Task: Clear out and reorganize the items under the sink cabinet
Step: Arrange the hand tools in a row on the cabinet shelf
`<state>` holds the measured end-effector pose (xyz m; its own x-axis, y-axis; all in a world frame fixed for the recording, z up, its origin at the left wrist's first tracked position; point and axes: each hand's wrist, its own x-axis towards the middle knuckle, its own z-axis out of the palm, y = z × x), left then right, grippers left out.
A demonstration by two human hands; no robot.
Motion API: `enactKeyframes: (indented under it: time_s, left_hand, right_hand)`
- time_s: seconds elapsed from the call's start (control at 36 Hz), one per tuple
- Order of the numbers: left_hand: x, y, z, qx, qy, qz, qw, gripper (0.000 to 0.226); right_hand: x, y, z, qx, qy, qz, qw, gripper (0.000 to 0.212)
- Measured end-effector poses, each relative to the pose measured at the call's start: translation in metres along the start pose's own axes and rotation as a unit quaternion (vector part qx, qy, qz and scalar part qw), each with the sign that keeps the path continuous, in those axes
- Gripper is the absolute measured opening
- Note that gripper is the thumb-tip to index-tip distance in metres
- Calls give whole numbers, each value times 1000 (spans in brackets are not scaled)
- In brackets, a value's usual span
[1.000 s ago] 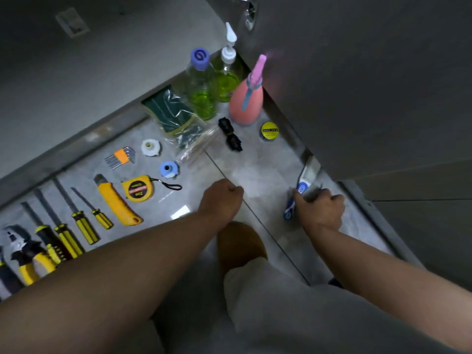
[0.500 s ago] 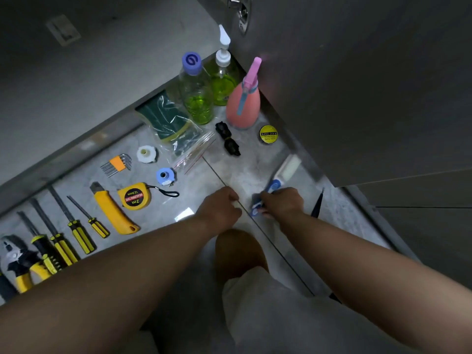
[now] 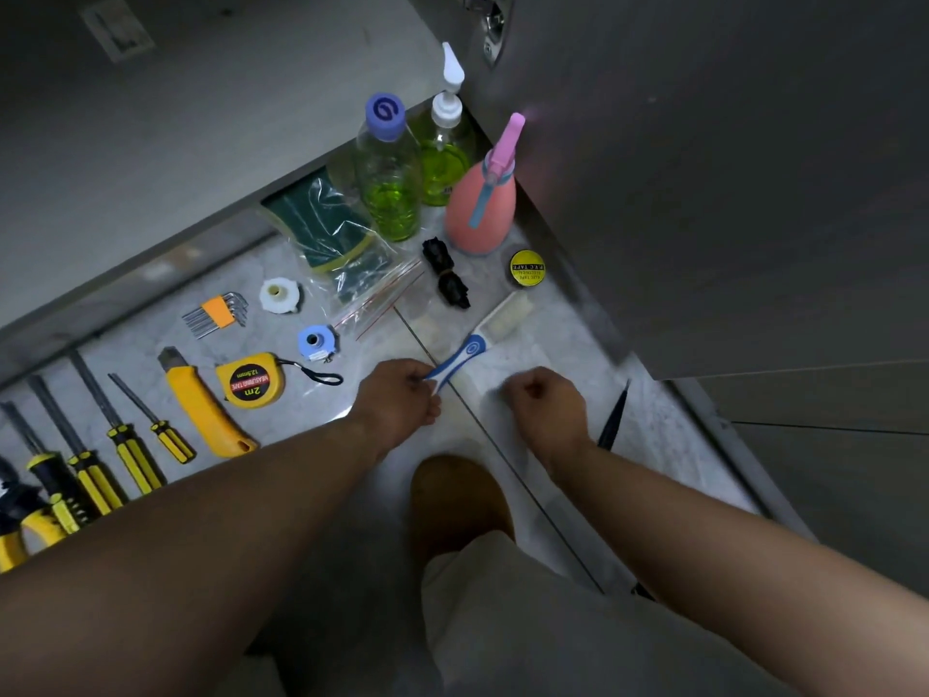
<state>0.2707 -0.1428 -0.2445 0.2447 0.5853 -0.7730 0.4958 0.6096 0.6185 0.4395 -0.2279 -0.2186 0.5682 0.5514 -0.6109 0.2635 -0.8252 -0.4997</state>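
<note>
Brush [image 3: 472, 352], blue-white, on the floor [image 3: 558, 339] across the tile seam: our left hand [image 3: 402, 394] pinches its handle end, our right hand [image 3: 545, 404] is curled, empty; we judge it best laid straight, clear of the tape [image 3: 526, 268].

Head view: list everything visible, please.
capped bottle: one, green liquid, rear
pump bottle: one, green liquid, beside it
spray bottle: one, pink, right of them
bagged pads: one bag, dark green, left of bottles
tape roll: one, yellow, by the door
black bundle: one, black, below spray bottle
hex keys: one set, orange holder, floor
tape measure: one, yellow, floor
utility knife: one, yellow, beside tape measure
screwdrivers: several, yellow-black, far left
brush: one, blue-white, centre
pointed tool: one, black, floor, right side
left hand: pinches the brush handle
right hand: curled, holding nothing visible
</note>
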Motion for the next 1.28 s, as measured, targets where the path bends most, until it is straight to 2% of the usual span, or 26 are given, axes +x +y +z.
enactKeyframes:
  time_s: [0.06,0.08,0.17,0.22,0.36,0.44,0.53,0.61,0.67,0.75,0.81,0.89,0.94,1.03,1.08,1.17,1.28]
  left_hand:
    - [3,-3,-2,24,23,5,999,11]
    - [4,-3,-3,36,34,8,999,12]
    - [5,-3,-6,51,56,4,997,8]
    - [5,0,-7,36,68,-3,997,10]
    - [-2,12,-10,90,79,8,993,14]
    - [-9,15,-15,145,90,27,985,26]
    - [-18,19,-20,186,78,59,978,33]
    - [-26,24,-35,256,41,55,964,36]
    - [-33,31,-53,306,-13,39,951,36]
    - [-49,49,-92,341,-122,11,932,31]
    - [-65,62,-124,386,-154,22,909,28]
    - [-90,71,-176,484,-107,59,867,26]
    - [-104,65,-209,500,-52,70,861,23]
    - [-115,33,-241,443,24,92,891,20]
    - [-115,0,-249,391,62,98,913,22]
    - [-113,-50,-243,361,107,128,918,31]
    - [-111,-99,-219,399,160,178,885,60]
  right_hand:
    - [-5,20,-11,-26,71,14,997,11]
    - [-7,30,-16,-43,100,33,994,16]
    - [-7,53,-26,-114,153,148,970,60]
    - [-6,60,-32,-104,146,205,962,72]
    - [6,61,-35,-89,102,211,968,57]
    - [4,56,-30,-112,84,152,978,50]
    - [-9,44,-16,-114,58,29,991,34]
    - [-24,21,2,-93,18,-83,992,22]
    - [-33,2,14,-86,-26,-145,985,20]
    - [-44,-25,29,-123,-109,-219,962,19]
    - [-51,-46,36,-160,-167,-264,936,20]
    - [-63,-83,39,-265,-253,-327,871,21]
    - [-70,-108,37,-330,-293,-363,820,21]
    - [-79,-137,35,-422,-308,-427,738,22]
    - [-83,-152,40,-465,-300,-456,698,24]
    - [-86,-163,63,-499,-277,-461,679,24]
    - [-88,-147,104,-530,-222,-422,701,26]
